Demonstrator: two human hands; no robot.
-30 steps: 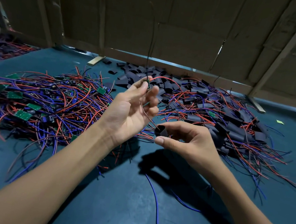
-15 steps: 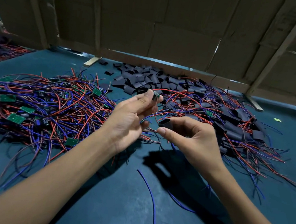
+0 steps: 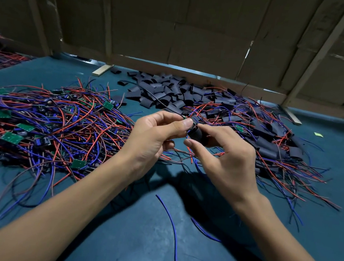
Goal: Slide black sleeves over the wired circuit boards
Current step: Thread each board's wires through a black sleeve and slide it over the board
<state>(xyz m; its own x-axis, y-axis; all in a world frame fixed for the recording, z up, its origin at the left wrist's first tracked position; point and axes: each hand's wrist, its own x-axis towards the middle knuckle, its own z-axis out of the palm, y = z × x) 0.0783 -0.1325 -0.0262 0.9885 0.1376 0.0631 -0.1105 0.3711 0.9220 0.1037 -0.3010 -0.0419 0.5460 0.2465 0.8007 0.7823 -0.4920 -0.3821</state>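
Above the bench (image 3: 133, 243), the left hand (image 3: 153, 137) pinches a small circuit board (image 3: 184, 117) at its fingertips, wires trailing down. Just right of it, touching, the right hand (image 3: 225, 159) pinches a black sleeve (image 3: 196, 134), its open mouth facing left toward the board, so the board seems set to enter rightward.

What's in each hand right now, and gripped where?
Left hand pinches a small wired green circuit board by one end, between thumb and fingers. Right hand holds a black tubular sleeve by its sides, thumb below, fingers above.
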